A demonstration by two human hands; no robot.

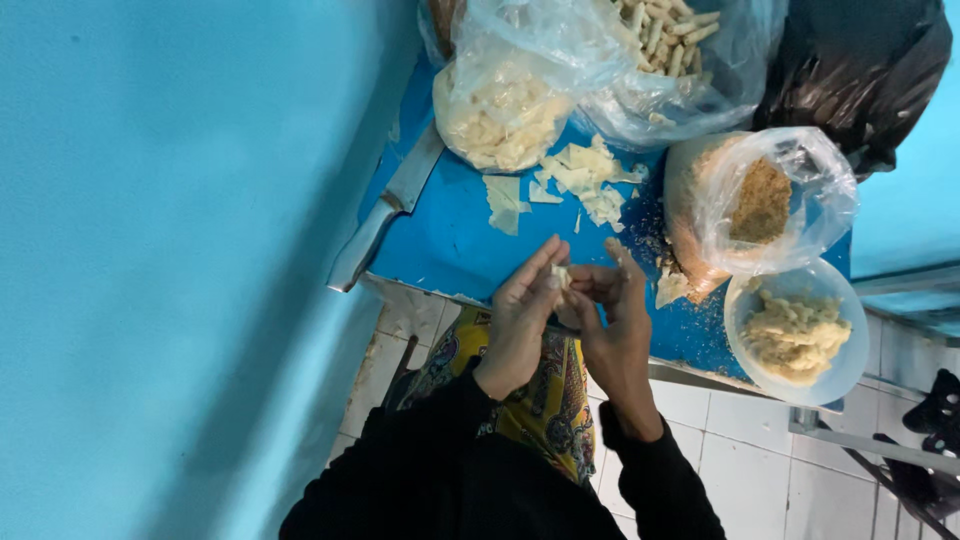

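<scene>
My left hand [522, 312] and my right hand [612, 318] meet at the near edge of a blue table [450, 240]. Between their fingertips they pinch a small pale piece of dough or wrapper [560, 277]. Both hands wear black sleeves. Just beyond the hands lie several pale cut wrapper pieces [575, 180] scattered on the table top.
A large knife [388, 210] lies along the table's left edge by the blue wall. Clear bags hold pale strips [500, 115], rolled sticks [670, 35] and brown crumbs [755, 200]. A round clear bowl [795, 335] with coated pieces sits at right. White tiled floor lies below.
</scene>
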